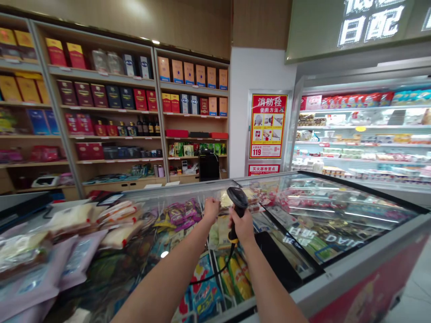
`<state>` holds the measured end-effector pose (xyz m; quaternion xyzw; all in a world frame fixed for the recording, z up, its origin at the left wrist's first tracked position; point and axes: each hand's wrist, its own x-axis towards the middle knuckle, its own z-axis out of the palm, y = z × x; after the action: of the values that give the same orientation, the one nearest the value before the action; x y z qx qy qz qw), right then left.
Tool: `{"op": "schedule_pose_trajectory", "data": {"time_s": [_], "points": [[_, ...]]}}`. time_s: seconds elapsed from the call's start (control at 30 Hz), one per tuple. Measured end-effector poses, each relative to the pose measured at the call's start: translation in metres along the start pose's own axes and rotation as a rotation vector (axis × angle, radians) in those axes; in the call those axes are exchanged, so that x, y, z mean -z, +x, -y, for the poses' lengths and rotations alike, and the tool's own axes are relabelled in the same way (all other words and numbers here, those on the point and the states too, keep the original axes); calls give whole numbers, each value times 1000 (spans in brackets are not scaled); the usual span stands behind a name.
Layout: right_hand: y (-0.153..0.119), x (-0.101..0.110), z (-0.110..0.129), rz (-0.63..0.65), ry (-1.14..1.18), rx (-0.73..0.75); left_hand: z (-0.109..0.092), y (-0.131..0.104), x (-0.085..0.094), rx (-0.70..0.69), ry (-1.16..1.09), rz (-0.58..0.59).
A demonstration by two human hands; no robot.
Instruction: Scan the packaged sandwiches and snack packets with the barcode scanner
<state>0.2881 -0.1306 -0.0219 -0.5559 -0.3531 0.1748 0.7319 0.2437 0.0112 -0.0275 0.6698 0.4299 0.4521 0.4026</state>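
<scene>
A black handheld scanner [237, 197] is upright in my right hand [243, 224], whose fingers are wrapped round its handle. From the base of the handle a black cable curves down to the left over the freezer's glass top. My left hand [211, 210] is just left of the scanner, its fingers pressed together; what they hold, if anything, is too small to name. Both hands are above the glass-topped freezer [279, 296]. Purple packets [183, 213] and yellow packages [240, 276] show through the glass below.
Bagged bread [69, 218] and pale pink packages [79, 258] lie at the left. A dark flat object [278, 258] is right of my right forearm. Shelves of boxes [112, 96] line the back wall, with a lit refrigerated display [363, 146] at the right.
</scene>
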Motion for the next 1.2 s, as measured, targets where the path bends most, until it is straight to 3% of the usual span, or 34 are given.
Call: {"op": "schedule_pose_trajectory", "data": {"time_s": [0.17,0.27,0.47,0.77,1.2], "points": [[-2,-3,0,82,96,-93,29,-5,66,11,136,-291],[-4,-2,-4,204,72,-199,36,-6,83,36,149,-361],[-12,-2,-4,411,-60,-305,35,-5,81,22,156,-380],[-13,-1,-10,419,-164,-321,25,-11,78,21,113,-351],[-16,0,-2,392,-167,-311,28,-8,79,50,67,-369]]}}
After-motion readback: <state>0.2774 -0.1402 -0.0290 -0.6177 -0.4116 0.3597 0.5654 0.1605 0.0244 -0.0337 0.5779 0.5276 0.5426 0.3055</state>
